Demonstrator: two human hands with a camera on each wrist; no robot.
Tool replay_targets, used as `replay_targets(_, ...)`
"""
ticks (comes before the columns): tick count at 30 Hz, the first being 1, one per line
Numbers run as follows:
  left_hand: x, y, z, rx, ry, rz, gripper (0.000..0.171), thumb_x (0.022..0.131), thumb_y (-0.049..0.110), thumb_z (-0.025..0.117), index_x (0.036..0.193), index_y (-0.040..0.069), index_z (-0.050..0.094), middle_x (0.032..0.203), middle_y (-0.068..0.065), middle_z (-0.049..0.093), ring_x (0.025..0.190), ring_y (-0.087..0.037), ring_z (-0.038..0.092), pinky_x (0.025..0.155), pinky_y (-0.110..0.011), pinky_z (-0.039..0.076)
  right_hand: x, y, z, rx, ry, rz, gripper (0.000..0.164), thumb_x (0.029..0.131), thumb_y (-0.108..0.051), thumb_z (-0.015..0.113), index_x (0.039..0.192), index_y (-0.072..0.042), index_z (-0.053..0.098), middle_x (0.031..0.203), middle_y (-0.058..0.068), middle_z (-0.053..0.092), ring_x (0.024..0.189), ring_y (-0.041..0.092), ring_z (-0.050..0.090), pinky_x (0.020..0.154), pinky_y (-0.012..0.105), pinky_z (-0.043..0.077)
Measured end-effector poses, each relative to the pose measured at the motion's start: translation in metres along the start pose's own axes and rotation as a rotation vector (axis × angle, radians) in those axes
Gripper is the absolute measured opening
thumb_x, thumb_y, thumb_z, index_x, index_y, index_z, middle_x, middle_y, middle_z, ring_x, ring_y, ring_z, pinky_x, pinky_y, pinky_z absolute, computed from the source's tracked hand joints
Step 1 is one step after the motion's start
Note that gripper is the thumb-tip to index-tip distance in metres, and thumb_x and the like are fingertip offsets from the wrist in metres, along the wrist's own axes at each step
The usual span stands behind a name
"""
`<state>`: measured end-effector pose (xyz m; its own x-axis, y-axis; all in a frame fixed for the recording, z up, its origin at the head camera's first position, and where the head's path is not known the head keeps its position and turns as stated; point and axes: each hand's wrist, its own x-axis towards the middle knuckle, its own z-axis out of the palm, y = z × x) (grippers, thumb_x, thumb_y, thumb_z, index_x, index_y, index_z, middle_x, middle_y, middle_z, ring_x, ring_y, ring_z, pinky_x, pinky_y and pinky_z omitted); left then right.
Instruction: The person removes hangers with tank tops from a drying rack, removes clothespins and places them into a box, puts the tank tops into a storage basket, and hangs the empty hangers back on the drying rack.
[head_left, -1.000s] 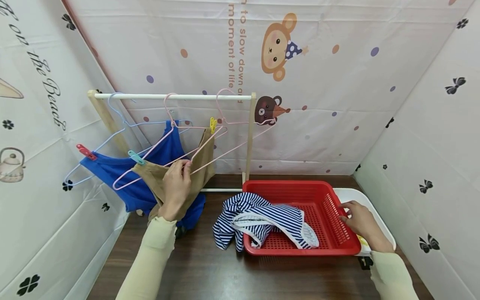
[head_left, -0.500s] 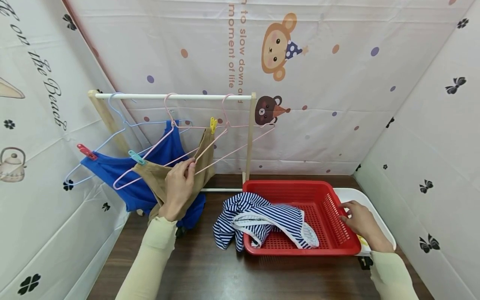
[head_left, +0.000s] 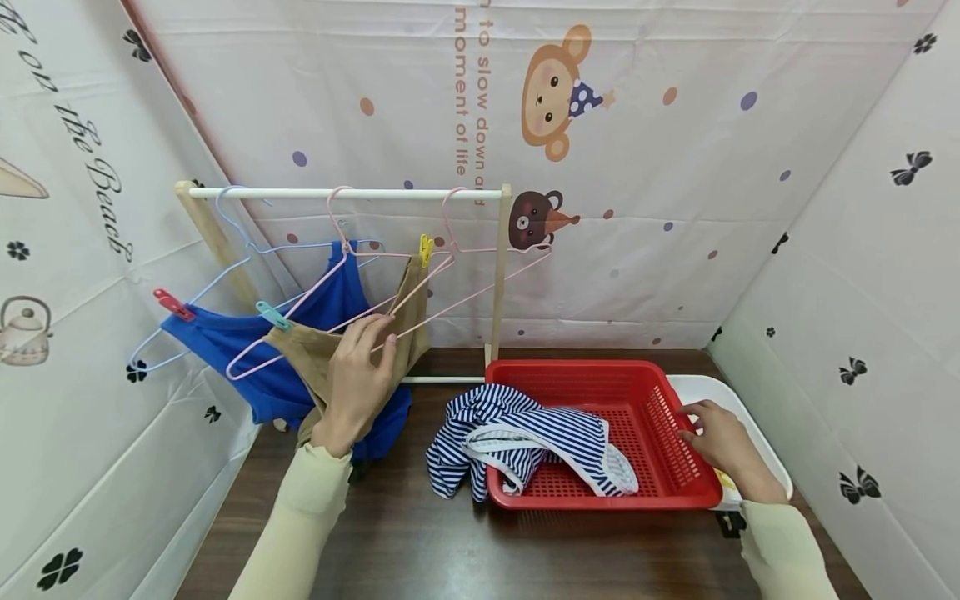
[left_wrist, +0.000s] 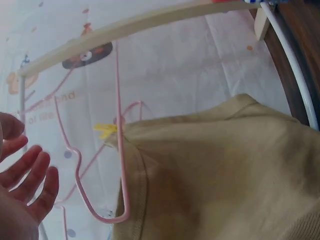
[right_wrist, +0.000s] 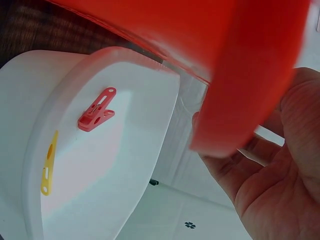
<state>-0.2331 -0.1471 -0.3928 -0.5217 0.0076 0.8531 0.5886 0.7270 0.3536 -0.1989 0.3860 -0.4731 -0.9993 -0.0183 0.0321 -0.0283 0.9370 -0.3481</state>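
Observation:
My left hand is by the lower bar of a pink hanger on the white rail. In the left wrist view its loosely bent fingers hold nothing and stand apart from the hanger. Right beside it, a tan garment hangs from another pink hanger by a yellow clothespin and a teal clothespin. My right hand rests at the right rim of the red basket, fingers loosely bent. A navy-and-white striped garment lies in the basket, spilling over its left side.
A blue garment hangs farther left on a blue hanger, with a red clothespin. The wooden-post rack stands behind. A white tray under the basket's right side holds red and yellow clothespins.
My left hand has let go of the right pink hanger's lower bar and its fingers have spread. The hanger's hook shifted slightly right on the rail. My right hand stays put.

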Motion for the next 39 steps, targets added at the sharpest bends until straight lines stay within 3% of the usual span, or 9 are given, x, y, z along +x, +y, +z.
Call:
replay_targets(5,-0.013,0.012,0.005,-0.060,-0.082,0.047,0.026,0.089,0.007,0.067,0.115,0.003,0.068,0.112,-0.014,0.069,0.106,-0.031,0.064,0.090,-0.044,0.050,0.001,0.000,-0.001,0.003,-0.006,0.006,0.043,0.078,-0.007,0.078,0.116,0.008,0.064,0.113,0.031,0.059,0.085,0.035,0.063,0.066,0.044,0.059)
replay_targets(9,-0.032,0.018,0.016,-0.085,-0.208,0.055,0.028,0.090,0.011,0.068,0.118,0.006,0.067,0.114,-0.010,0.069,0.107,-0.026,0.064,0.090,-0.042,0.051,0.001,0.000,-0.002,0.001,-0.005,0.006,0.043,0.079,-0.007,0.078,0.116,0.008,0.064,0.112,0.031,0.059,0.086,0.036,0.063,0.066,0.045,0.059)
replay_targets(14,-0.058,0.016,0.032,-0.083,-0.391,-0.029,0.031,0.092,0.016,0.067,0.123,0.011,0.066,0.114,-0.004,0.068,0.100,-0.019,0.066,0.080,-0.036,0.055,0.002,-0.001,-0.002,-0.001,-0.004,0.001,0.042,0.079,-0.007,0.078,0.116,0.008,0.064,0.111,0.030,0.059,0.086,0.035,0.063,0.066,0.044,0.058)
replay_targets(18,-0.073,0.013,0.041,-0.073,-0.498,-0.108,0.034,0.091,0.017,0.069,0.124,0.012,0.065,0.110,-0.002,0.069,0.093,-0.014,0.066,0.073,-0.030,0.055,0.001,-0.001,-0.002,-0.002,-0.010,0.009,0.042,0.079,-0.007,0.077,0.116,0.008,0.063,0.111,0.030,0.059,0.086,0.035,0.063,0.066,0.044,0.058)
replay_targets(22,-0.085,0.007,0.048,-0.078,-0.609,-0.165,0.040,0.090,0.022,0.072,0.128,0.014,0.063,0.115,-0.001,0.069,0.095,-0.014,0.066,0.078,-0.033,0.055,0.002,0.000,-0.002,-0.001,-0.011,0.010,0.043,0.079,-0.007,0.078,0.116,0.008,0.063,0.112,0.031,0.059,0.085,0.035,0.062,0.066,0.044,0.058)
replay_targets(27,-0.096,0.001,0.056,-0.057,-0.743,-0.186,0.043,0.090,0.028,0.071,0.129,0.013,0.062,0.121,-0.004,0.068,0.104,-0.021,0.067,0.088,-0.041,0.053,0.002,0.001,-0.001,-0.001,-0.016,0.019,0.043,0.079,-0.007,0.077,0.117,0.008,0.063,0.113,0.031,0.058,0.086,0.034,0.063,0.066,0.044,0.058)
replay_targets(32,-0.104,-0.001,0.064,0.000,-0.778,-0.172,0.029,0.091,0.024,0.070,0.118,0.014,0.067,0.115,-0.003,0.071,0.103,-0.019,0.068,0.086,-0.040,0.054,0.001,0.000,-0.001,0.004,-0.024,0.032,0.044,0.079,-0.007,0.078,0.118,0.007,0.062,0.114,0.031,0.058,0.086,0.034,0.062,0.065,0.043,0.059)
replay_targets(39,-0.100,0.000,0.070,-0.061,-0.704,-0.183,0.008,0.090,0.012,0.070,0.098,0.013,0.072,0.088,0.001,0.073,0.075,-0.008,0.064,0.067,-0.026,0.051,0.001,0.000,0.000,0.009,-0.012,0.016,0.042,0.079,-0.006,0.077,0.116,0.008,0.063,0.112,0.030,0.059,0.085,0.034,0.063,0.064,0.042,0.058)
